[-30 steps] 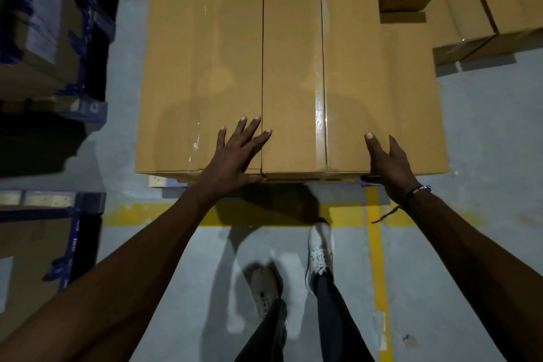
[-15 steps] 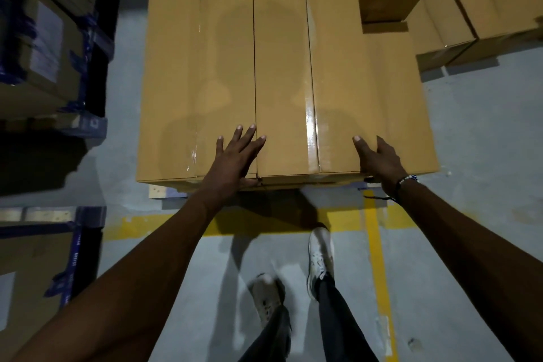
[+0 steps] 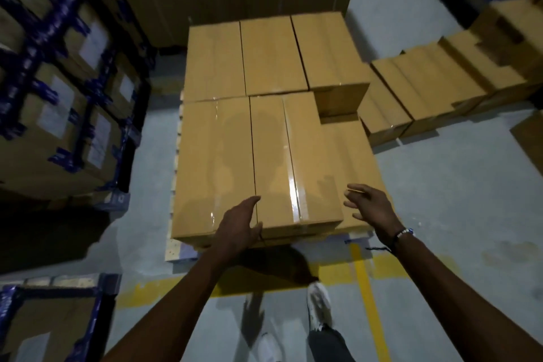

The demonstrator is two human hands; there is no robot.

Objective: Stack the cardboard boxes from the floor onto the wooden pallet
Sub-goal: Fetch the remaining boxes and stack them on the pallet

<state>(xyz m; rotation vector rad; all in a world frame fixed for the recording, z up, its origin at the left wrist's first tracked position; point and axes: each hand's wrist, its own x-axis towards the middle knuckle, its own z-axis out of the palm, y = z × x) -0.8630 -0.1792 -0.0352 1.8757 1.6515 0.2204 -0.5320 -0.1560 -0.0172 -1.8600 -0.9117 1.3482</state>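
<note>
On top of the wooden pallet (image 3: pixel 173 250), the cardboard boxes (image 3: pixel 252 156) are sitting in tight rows, a lower box (image 3: pixel 355 150) showing at their right side. At the near edge, the left hand (image 3: pixel 238 229) is resting with fingers straight on the front boxes' top, though the shadow makes the contact hard to judge. Beside it, the right hand (image 3: pixel 371 207) is hovering with fingers loosely spread, holding nothing. More floor boxes (image 3: pixel 417 91) are lying to the right on the grey floor (image 3: pixel 455 200), near a yellow line (image 3: pixel 367 288).
</note>
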